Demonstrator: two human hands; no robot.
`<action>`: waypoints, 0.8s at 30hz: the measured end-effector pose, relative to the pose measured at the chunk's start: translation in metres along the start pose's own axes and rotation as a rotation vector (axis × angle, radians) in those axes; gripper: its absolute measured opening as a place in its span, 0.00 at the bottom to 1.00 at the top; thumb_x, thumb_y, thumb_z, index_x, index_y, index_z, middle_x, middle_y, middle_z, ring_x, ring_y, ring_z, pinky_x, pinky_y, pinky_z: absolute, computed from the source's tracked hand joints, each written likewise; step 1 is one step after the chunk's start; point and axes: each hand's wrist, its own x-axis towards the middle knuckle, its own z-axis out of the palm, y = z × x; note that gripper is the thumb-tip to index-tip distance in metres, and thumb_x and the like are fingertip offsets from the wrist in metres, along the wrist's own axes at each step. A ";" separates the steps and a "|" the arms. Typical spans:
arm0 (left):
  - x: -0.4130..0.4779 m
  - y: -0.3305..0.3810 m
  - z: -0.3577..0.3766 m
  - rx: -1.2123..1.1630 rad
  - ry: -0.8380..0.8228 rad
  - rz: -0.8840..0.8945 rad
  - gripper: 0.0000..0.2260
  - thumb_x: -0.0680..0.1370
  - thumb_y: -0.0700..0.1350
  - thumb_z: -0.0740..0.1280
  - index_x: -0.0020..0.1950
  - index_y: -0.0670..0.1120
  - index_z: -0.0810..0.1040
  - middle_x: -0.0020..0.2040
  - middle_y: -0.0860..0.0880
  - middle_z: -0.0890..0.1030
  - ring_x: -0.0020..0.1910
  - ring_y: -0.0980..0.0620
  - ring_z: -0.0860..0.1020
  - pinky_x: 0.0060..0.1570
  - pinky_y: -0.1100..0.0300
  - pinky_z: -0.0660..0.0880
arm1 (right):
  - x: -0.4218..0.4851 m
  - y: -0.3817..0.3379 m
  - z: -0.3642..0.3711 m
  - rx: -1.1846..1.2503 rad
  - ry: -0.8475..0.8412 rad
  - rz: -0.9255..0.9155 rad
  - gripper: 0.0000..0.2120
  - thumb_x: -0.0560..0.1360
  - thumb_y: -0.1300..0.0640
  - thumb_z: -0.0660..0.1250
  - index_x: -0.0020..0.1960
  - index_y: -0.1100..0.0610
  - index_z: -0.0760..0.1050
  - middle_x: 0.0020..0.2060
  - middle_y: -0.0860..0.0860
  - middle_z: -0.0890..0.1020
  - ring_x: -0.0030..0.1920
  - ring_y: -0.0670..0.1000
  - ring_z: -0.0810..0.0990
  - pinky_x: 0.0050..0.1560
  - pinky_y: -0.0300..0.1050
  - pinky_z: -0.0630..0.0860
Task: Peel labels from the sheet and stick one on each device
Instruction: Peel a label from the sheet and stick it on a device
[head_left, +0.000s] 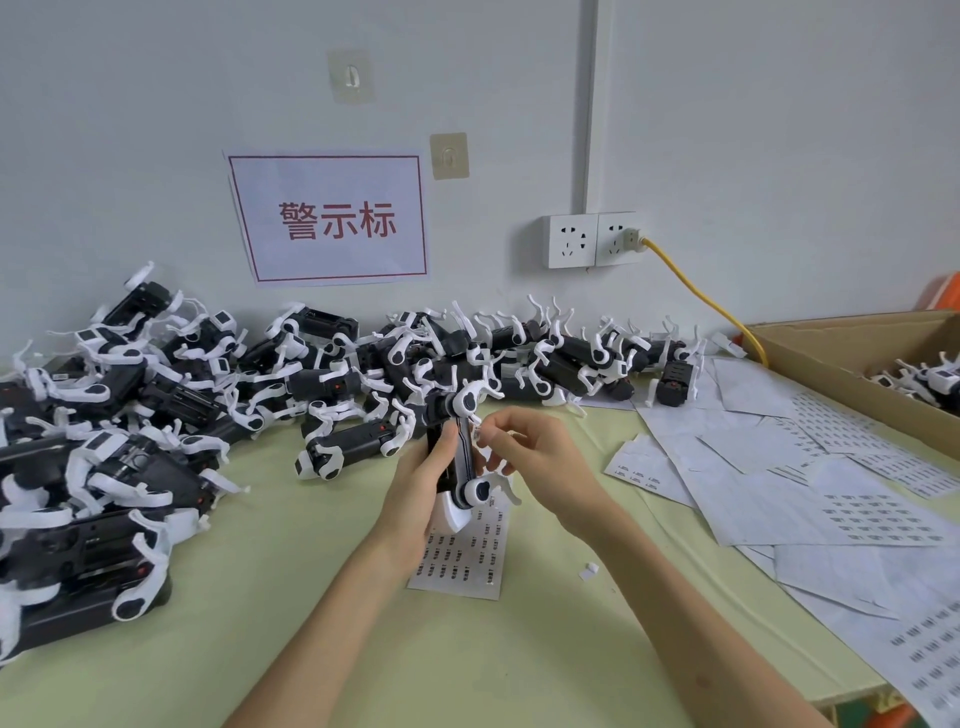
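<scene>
We gripped one black-and-white device (460, 457) upright in our left hand (423, 480), fingers curled round its body, above the label sheet (462, 558) lying on the green table (337, 597). Our right hand (540, 457) pinched a small label (476, 432) against the device's side. More devices (156, 415) lay heaped to the left.

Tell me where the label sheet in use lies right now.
Head view: the label sheet lies flat on the green table, centre, right beneath the held device, between both forearms.
</scene>
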 end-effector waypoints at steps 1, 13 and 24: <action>0.000 -0.001 0.001 0.017 -0.006 0.003 0.19 0.75 0.65 0.67 0.53 0.53 0.87 0.52 0.46 0.87 0.53 0.49 0.86 0.57 0.51 0.76 | 0.000 0.000 0.000 0.011 -0.003 0.005 0.08 0.82 0.58 0.66 0.44 0.55 0.79 0.34 0.43 0.81 0.37 0.45 0.80 0.41 0.37 0.75; 0.001 -0.007 0.002 0.092 -0.008 0.052 0.21 0.77 0.61 0.63 0.63 0.50 0.80 0.58 0.48 0.86 0.60 0.50 0.83 0.64 0.53 0.76 | 0.000 0.000 0.002 0.056 -0.009 0.010 0.07 0.83 0.58 0.65 0.45 0.54 0.77 0.37 0.50 0.80 0.37 0.46 0.79 0.40 0.37 0.75; 0.001 -0.009 0.001 0.121 0.003 0.053 0.22 0.77 0.61 0.64 0.64 0.50 0.80 0.56 0.49 0.86 0.59 0.51 0.84 0.64 0.52 0.77 | -0.002 -0.001 0.003 0.038 0.002 -0.026 0.08 0.83 0.59 0.64 0.45 0.56 0.76 0.36 0.47 0.79 0.35 0.45 0.79 0.38 0.37 0.75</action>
